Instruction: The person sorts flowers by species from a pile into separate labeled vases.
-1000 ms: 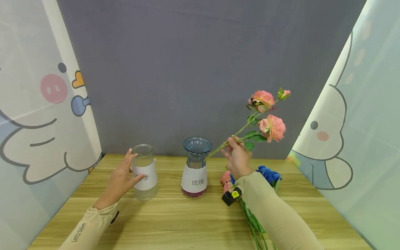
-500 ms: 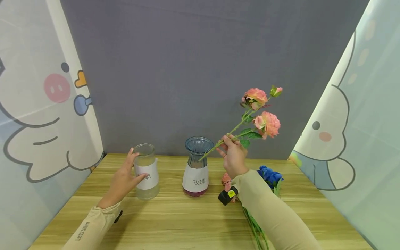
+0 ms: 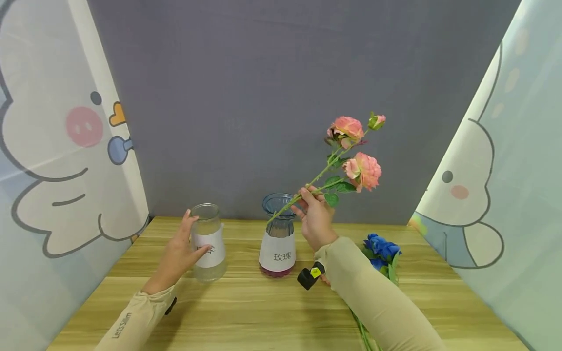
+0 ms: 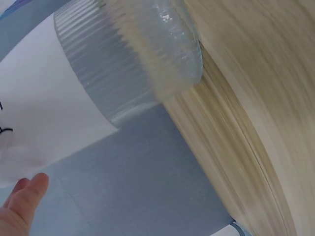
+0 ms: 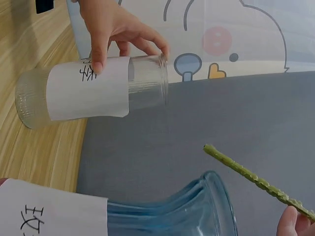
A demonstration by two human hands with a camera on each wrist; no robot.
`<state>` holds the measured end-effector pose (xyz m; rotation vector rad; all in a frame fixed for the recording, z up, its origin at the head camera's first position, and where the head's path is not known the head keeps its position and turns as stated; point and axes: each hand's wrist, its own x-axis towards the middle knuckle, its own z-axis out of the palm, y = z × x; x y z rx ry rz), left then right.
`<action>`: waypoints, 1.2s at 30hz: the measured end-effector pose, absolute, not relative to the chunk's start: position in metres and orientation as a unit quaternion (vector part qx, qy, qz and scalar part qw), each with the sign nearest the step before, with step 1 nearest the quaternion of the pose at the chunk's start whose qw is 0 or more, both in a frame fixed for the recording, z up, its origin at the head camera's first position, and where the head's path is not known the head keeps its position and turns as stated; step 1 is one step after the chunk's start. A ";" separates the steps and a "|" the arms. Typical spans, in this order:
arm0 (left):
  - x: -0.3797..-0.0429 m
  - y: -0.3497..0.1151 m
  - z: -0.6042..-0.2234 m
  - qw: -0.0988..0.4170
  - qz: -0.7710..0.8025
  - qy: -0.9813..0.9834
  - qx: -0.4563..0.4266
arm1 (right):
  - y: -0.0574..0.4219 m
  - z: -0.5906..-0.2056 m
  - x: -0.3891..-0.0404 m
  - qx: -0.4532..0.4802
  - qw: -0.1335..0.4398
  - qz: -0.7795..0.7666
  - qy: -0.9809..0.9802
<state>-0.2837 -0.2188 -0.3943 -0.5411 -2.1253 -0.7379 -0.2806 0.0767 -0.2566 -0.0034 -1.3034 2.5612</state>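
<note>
My left hand (image 3: pixel 177 248) holds the side of a clear glass vase (image 3: pixel 210 273) wearing a white paper label. In the right wrist view its thumb (image 5: pixel 98 65) presses the label while the fingers reach round near the rim. My right hand (image 3: pixel 317 217) pinches the green stem (image 5: pixel 246 173) of an artificial pink rose spray (image 3: pixel 362 171) with two blooms and a bud. The spray leans up to the right. Its cut end is close to the mouth of a blue glass vase (image 3: pixel 281 227), apart from the rim in the right wrist view. That vase stands upright, also labelled.
Blue artificial flowers (image 3: pixel 382 247) lie on the wooden table (image 3: pixel 246 317) at the right, their stems partly under my right arm. A pink bloom (image 3: pixel 325 280) there is mostly hidden. A grey backdrop (image 3: pixel 263 97) rises behind, with cartoon-printed side walls.
My right hand has moved left with the rose spray, bringing the stem's end from beside the blue vase across its neck in view. My left hand stays at the clear vase.
</note>
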 end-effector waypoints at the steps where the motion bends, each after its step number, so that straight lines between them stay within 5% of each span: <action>1: -0.284 -0.214 -0.397 0.405 -0.297 -0.838 -0.214 | 0.078 -0.256 -0.280 0.002 0.130 0.883 -0.451; 36: -0.291 -0.171 -0.401 0.351 -0.361 -0.835 -0.223 | 0.054 -0.258 -0.283 0.019 0.123 0.874 -0.469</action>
